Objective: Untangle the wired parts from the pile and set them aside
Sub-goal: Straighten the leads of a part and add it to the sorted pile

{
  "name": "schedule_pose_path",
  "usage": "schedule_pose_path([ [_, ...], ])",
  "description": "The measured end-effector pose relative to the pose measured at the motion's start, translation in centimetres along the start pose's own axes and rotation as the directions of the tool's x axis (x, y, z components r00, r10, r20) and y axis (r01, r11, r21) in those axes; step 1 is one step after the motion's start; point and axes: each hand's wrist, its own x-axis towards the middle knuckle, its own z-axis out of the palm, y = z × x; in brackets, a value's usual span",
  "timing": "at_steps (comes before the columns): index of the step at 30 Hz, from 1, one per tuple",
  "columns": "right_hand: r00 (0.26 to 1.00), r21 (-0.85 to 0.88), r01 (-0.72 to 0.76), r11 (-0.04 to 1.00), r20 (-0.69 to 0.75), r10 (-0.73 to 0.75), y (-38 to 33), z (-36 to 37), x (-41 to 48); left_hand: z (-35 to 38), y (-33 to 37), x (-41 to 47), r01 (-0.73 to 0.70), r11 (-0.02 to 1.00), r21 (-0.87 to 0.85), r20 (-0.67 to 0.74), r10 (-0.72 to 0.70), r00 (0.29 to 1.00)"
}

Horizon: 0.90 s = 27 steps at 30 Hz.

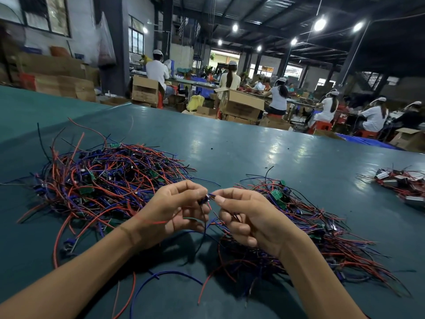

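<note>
A big tangled pile [103, 180] of red, blue and black wires with small green circuit boards lies at the left of the green table. A second, flatter heap of wired parts [305, 226] lies at the right. Between the two heaps, raised above the table, my left hand [174, 210] pinches a small wired part [204, 200] by its dark body. My right hand [243, 215] pinches that part's blue wire end close to it. Red and blue wires hang from the part below my hands.
The green table [253, 153] stretches far ahead. A third small bundle of wired parts [400, 183] lies at the right edge. Loose red and blue wires [161, 277] lie near the front edge. Beyond the table are cardboard boxes [239, 104] and seated workers [278, 97].
</note>
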Motion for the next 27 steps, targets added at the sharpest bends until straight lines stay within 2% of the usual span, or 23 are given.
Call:
schedule_pose_path([
  [3, 0.996, 0.229, 0.039, 0.973, 0.071, -0.057, -0.4, 0.1, 0.0, 0.2, -0.1, -0.2, -0.026, 0.999, -0.038, -0.003, 0.026, 1.0],
  [5, 0.987, 0.485, 0.079, 0.871, 0.086, -0.138, -0.6, -0.2, 0.0, 0.1, 0.1, -0.3, -0.025, 0.993, -0.115, 0.007, 0.026, 1.0],
  [7, 0.974, 0.657, 0.138, 0.741, 0.044, -0.221, -0.6, -0.6, 0.2, 0.1, 0.2, -0.3, -0.015, 0.989, -0.15, 0.008, 0.016, 1.0],
  [9, 0.964, 0.694, 0.228, 0.683, -0.061, -0.259, -0.2, -0.7, 0.4, 0.1, 0.2, -0.2, 0.005, 0.987, -0.158, 0.007, -0.004, 1.0],
  [10, 0.959, 0.677, 0.265, 0.686, -0.11, -0.261, 0.0, -0.6, 0.6, 0.1, 0.2, -0.3, 0.019, 0.986, -0.164, 0.005, -0.018, 1.0],
  [12, 0.96, 0.57, 0.282, 0.772, -0.172, -0.223, 0.6, -0.2, 1.1, 0.2, 0.2, -0.4, 0.055, 0.981, -0.188, -0.007, -0.058, 0.998],
  [15, 0.96, 0.2, 0.23, 0.952, -0.208, -0.189, 1.4, 0.8, 1.6, 0.5, 0.2, -0.5, 0.085, 0.971, -0.222, -0.027, -0.093, 0.995],
  [16, 0.957, 0.076, 0.231, 0.97, -0.197, -0.212, 1.6, 1.3, 1.7, 0.5, 0.3, -0.5, 0.083, 0.976, -0.203, -0.028, -0.09, 0.996],
  [18, 0.94, -0.05, 0.27, 0.962, -0.2, -0.275, 2.1, 1.9, 1.7, 0.6, 0.3, -0.6, 0.063, 0.989, -0.136, -0.014, -0.065, 0.998],
  [21, 0.908, -0.09, 0.311, 0.946, -0.266, -0.324, 2.2, 2.2, 1.8, 0.8, 0.2, -0.9, 0.04, 0.999, -0.037, 0.045, -0.038, 0.998],
  [27, 0.945, -0.089, 0.182, 0.979, -0.261, -0.199, 1.3, 0.7, 1.2, 1.3, 0.2, -1.5, 0.028, 0.994, 0.102, 0.181, -0.046, 0.982],
])
